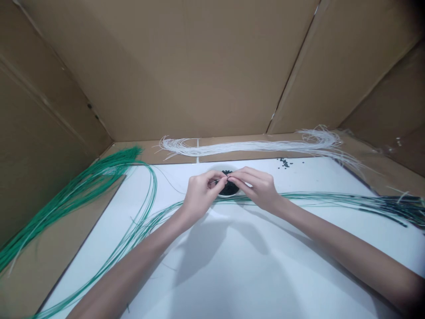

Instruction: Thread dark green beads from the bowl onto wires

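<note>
Both hands meet fingertip to fingertip above a round white bowl filled with small black pieces. My left hand is closed in a pinch, with a thin strand showing between its fingers. Thumb and index finger of my right hand are pressed together at the same spot, and what they hold is too small to name. Under the wrists, a bundle of thin green strands runs across the white board, with dark pieces on its right end.
A thick bundle of green strands lies at the left. Behind the board stretches a bundle of white strands. Loose black pieces are scattered near the board's back edge. Cardboard walls stand at the back and sides.
</note>
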Tool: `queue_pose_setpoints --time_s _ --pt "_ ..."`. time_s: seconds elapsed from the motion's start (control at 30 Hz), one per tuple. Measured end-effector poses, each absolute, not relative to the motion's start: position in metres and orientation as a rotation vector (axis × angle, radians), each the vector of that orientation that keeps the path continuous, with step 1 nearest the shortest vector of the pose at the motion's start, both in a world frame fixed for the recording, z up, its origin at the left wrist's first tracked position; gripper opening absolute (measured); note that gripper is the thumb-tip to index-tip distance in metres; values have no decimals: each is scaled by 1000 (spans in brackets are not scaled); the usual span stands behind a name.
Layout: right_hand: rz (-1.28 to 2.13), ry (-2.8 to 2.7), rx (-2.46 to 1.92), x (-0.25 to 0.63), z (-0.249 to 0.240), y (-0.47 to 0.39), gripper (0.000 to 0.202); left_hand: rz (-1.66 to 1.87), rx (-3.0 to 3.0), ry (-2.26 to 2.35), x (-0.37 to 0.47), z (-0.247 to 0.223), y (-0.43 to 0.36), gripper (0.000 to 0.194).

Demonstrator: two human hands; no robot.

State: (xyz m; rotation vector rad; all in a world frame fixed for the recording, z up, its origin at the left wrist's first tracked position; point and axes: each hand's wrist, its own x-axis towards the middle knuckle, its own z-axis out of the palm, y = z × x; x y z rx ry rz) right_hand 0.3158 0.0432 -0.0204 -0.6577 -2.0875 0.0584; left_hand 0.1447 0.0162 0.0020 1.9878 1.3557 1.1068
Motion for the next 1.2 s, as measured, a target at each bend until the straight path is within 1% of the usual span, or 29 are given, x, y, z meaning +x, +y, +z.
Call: queue_pose_setpoints --time_s 0.17,0.73,0.97,1.2 --pt "193 -2024 -702 313 -21 40 15 1157 1868 1295 146 4 15 19" --pt "697 -1787 -832 308 -17 37 17 1179 1924 1316 146 7 13 15" --pt "835 -1735 -823 308 -18 37 17 1194 1923 1315 146 7 13 16" --pt "868 -1697 -831 307 -16 34 16 1202 1936 1304 145 8 12 16"
